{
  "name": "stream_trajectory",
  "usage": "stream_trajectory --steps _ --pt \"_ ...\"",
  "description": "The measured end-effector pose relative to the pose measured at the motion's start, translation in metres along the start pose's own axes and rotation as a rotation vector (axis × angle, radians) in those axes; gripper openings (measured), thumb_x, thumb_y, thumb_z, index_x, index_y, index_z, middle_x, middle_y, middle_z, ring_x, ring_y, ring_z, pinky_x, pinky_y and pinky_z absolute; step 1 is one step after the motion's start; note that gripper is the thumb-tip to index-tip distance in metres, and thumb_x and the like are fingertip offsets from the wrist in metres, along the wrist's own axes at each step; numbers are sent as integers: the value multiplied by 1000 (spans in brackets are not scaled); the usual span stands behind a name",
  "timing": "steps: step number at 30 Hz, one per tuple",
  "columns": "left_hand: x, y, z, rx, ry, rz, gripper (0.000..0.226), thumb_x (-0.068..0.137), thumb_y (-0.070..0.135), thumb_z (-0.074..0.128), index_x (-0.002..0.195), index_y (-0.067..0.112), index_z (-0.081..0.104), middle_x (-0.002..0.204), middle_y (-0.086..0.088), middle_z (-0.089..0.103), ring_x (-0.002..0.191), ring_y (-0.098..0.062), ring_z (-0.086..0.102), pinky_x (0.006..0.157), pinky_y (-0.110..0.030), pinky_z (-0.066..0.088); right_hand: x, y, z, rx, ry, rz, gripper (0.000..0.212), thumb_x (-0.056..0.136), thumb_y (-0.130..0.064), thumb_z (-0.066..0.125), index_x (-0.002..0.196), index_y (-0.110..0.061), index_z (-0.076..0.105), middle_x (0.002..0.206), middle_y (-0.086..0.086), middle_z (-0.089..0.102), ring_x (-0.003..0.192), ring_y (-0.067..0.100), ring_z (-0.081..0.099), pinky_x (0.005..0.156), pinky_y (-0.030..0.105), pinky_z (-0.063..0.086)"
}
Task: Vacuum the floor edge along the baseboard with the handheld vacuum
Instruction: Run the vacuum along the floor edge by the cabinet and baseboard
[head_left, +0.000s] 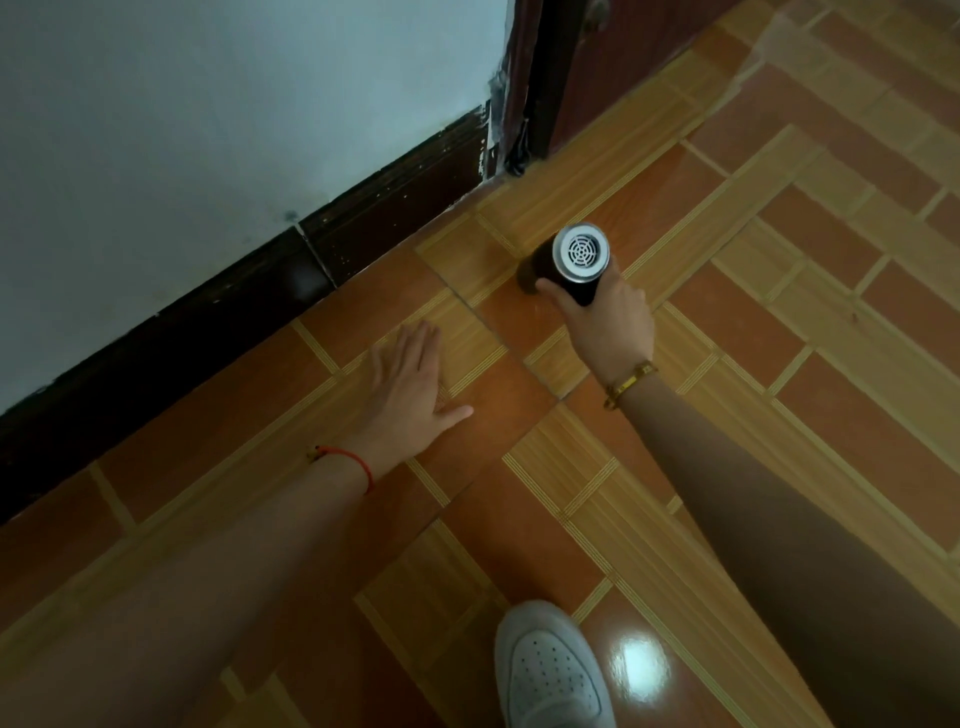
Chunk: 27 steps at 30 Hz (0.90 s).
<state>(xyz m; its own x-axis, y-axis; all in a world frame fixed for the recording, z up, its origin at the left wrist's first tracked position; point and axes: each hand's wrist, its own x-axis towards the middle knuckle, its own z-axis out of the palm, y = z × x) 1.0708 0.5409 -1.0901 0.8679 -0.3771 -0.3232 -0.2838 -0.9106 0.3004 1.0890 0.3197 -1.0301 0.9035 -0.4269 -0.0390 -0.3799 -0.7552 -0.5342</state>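
The right hand (605, 317) is stretched forward from a straight forearm, and its grip is clamped around the black barrel of the handheld vacuum (569, 262), thumb on the near left side and fingers wrapped round the right. The vacuum is held tilted, its silver vented rear cap turned up toward the camera and its dark nozzle end lowered to the floor (779, 364); whether the nozzle is touching the tiles cannot be told. It is placed near the dark baseboard (395, 208), but apart from it, short of the door frame corner. The left hand (410, 395) is laid flat on the floor, palm down, fingers together and pointed toward the baseboard, thumb spread, nothing gripped. A red cord is worn on the left wrist, a gold bracelet on the right. A white shoe (550, 670) is seen at the lower edge.
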Motion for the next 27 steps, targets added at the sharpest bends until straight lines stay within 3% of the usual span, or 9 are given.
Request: stream_trajectory --steps 2,8,15,22,27 --pt "9 -7 -2 -16 41 -21 103 87 62 55 157 12 -2 166 -9 -6 152 -28 -10 118 -59 -5 17 -13 6 12 -4 0 82 81 -66 59 140 -12 41 110 7 69 97 27 66 76 43 57" --pt "30 -25 -7 -48 126 -63 104 85 62 55 157 14 -2 166 -6 -8 152 -25 -12 120 -59 -3 53 -48 32 33 -2 -79 75 82 -65 60 136 -14 45 110 7 68 100 27 64 65 34 48" --pt "40 -31 -5 -78 133 -98 102 86 62 55 157 15 -2 166 -5 -9 152 -24 -13 119 -58 -4 66 -67 52 -27 -40 -184 79 82 -68 56 139 -15 43 106 5 69 89 23 67 63 35 53" --pt "32 -25 -5 -69 111 -77 103 87 61 55 157 13 -3 166 -7 -9 152 -26 -13 118 -57 -6 65 -34 21 -35 -13 -65 80 81 -66 60 139 -13 42 116 7 67 102 26 65 77 41 57" --pt "18 -21 -6 -22 90 -44 103 87 60 55 157 13 -3 166 -8 -9 152 -28 -13 119 -60 -4 37 -6 -1 -19 -23 -29 79 81 -63 62 140 -14 42 118 5 67 102 24 65 78 40 58"
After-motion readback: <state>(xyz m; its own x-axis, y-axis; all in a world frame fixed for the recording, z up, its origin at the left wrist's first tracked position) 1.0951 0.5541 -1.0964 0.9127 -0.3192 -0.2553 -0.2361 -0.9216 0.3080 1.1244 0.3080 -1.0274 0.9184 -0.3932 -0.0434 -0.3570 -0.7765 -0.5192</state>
